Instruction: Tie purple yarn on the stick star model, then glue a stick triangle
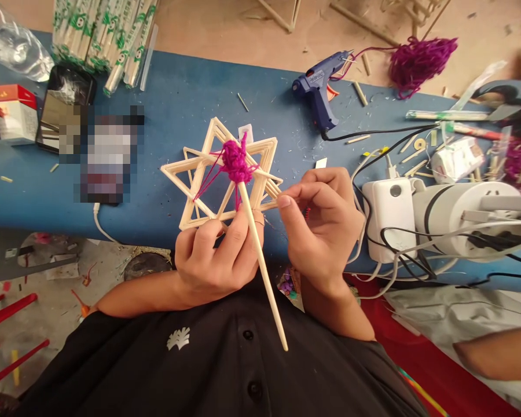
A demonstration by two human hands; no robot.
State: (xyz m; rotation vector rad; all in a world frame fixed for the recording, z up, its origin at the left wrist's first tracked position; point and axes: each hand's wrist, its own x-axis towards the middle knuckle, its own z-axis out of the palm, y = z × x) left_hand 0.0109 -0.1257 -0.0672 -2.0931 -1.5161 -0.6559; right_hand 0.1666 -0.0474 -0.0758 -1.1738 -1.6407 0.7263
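Observation:
A star-shaped frame of pale wooden sticks is held above the blue table's near edge. Magenta yarn is bunched at its middle, with strands stretched to the frame's left side. From the yarn a chopstick slants down toward my chest, passing beside my left fingers. My left hand is closed on the lower edge of the frame. At the frame's right corner, my right hand has thumb and index finger pinched together. Whatever lies between those fingertips is too small to make out.
A blue glue gun lies at the back, near a magenta yarn bundle. Wrapped chopsticks and a blurred-out phone are on the left. A white power bank and tangled cables fill the right. Another person's arm shows lower right.

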